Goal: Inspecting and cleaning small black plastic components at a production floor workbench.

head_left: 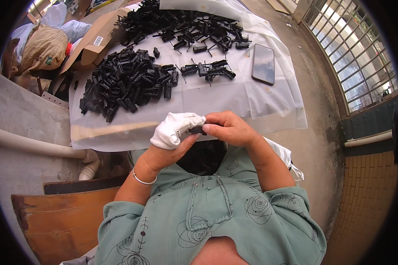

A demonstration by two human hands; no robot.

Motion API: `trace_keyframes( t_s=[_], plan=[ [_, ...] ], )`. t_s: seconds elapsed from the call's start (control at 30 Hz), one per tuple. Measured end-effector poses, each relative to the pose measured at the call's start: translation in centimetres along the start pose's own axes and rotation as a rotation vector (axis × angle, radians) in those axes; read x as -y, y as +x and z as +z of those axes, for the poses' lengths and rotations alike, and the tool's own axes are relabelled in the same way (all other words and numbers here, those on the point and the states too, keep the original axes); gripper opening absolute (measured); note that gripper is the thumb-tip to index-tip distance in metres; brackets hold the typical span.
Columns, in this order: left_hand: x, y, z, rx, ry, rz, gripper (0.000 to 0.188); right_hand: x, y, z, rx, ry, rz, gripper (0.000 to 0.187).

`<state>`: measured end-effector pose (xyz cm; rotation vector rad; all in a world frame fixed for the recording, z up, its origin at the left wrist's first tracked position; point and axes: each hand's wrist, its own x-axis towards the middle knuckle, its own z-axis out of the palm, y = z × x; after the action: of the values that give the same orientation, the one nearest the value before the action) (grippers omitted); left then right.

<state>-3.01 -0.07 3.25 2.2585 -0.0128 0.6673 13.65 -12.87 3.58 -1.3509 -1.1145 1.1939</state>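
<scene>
Just in front of the table's near edge, my two hands meet around a small black plastic part (196,130). My left hand (176,130), in a white glove that leaves the thumb bare, is closed on its left side. The bare fingers and thumb of my right hand (229,128) pinch its right end. Most of the part is hidden behind the fingers. On the white-sheeted table (199,104), a heap of black plastic parts (128,81) lies to the left. A few parts with thin protruding pins (208,70) lie straight beyond my hands.
A larger pile of black pinned parts (181,22) spreads over the table's far side. A phone (263,64) lies at the right. An opened cardboard box (93,42) and bags (42,48) stand at the far left. A pipe (40,141) runs along the left wall; a barred window (353,48) is at right.
</scene>
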Motion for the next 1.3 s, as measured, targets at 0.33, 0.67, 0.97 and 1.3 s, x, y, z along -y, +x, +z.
trace_keyframes(
  t_s=[0.33,0.67,0.97,1.3],
  plan=[
    [-1.0,0.6,0.0,-0.248,-0.675,-0.523,0.023,-0.1,-1.0,2.5,-0.557,-0.619,-0.656,0.039],
    [-0.9,0.6,1.1,-0.34,-0.848,-0.628,0.014,-0.2,-0.8,4.0,-0.286,-1.017,-0.858,0.023],
    [-0.4,0.0,0.9,-0.289,-0.895,-0.724,0.015,-0.7,-0.7,4.4,-0.23,-1.099,-0.885,0.019],
    [-1.7,0.5,1.9,-0.281,-1.079,-0.455,0.02,0.5,-1.0,5.0,-0.297,-0.362,-0.664,0.019]
  ],
)
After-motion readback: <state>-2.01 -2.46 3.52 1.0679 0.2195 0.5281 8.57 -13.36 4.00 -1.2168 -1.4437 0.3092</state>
